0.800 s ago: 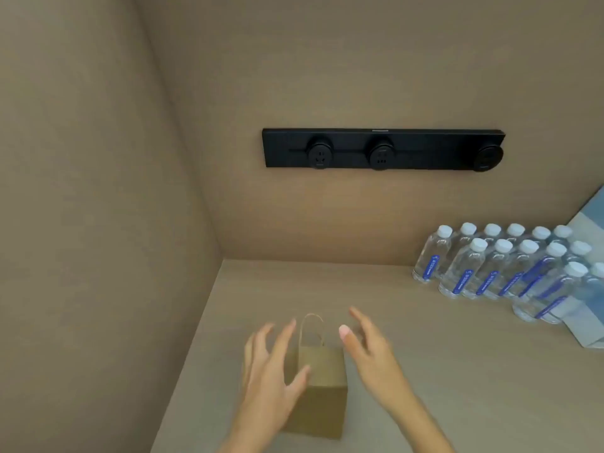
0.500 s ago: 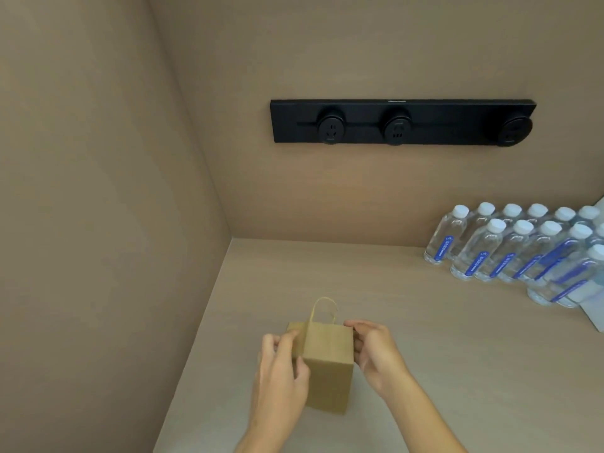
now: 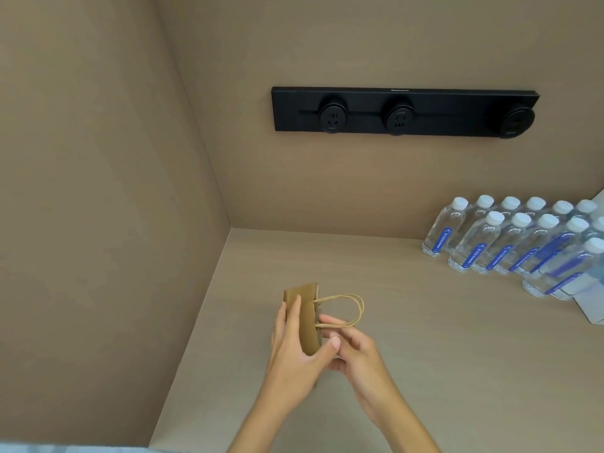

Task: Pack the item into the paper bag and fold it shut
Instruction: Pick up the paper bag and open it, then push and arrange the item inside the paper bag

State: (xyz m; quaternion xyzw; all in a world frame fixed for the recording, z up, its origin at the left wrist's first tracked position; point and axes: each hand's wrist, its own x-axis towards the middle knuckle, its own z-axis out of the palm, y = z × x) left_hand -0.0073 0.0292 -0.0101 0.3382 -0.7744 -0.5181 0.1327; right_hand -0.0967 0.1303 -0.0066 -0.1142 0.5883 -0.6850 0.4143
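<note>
We see a small paper bag (image 3: 305,317) of plain brown kraft paper, matte and creased, tipped on its side low over the pale wood-grain bench (image 3: 425,338). Its mouth faces right, and from it two thin loops of twisted paper cord, the handles (image 3: 351,310), curve out toward the right.

The left hand (image 3: 295,348) wraps the bag from its left side: the fingers lie flat along the upper panel and the thumb presses in at the near end, so this grip is closed on the bag. The right hand (image 3: 353,351) sits just to the right of the bag's mouth, its fingertips pinched together at the base of the nearer handle loop where the cord meets the paper. We cannot say for sure whether it holds the cord itself or the bag's edge, since the left thumb covers part of that spot. Nothing of the bag's contents shows from this angle.

On the back wall hangs one long black power strip (image 3: 405,111) with a smooth matte face and three round socket modules set along a track. At the right end of the bench stand clear plastic water bottles (image 3: 510,241) with white caps and blue labels (we count about a dozen in two rows, though the frame edge cuts the group off). They are well apart from the bag and both hands. Beside them a pale blue-white box corner (image 3: 593,299) shows at the edge.
</note>
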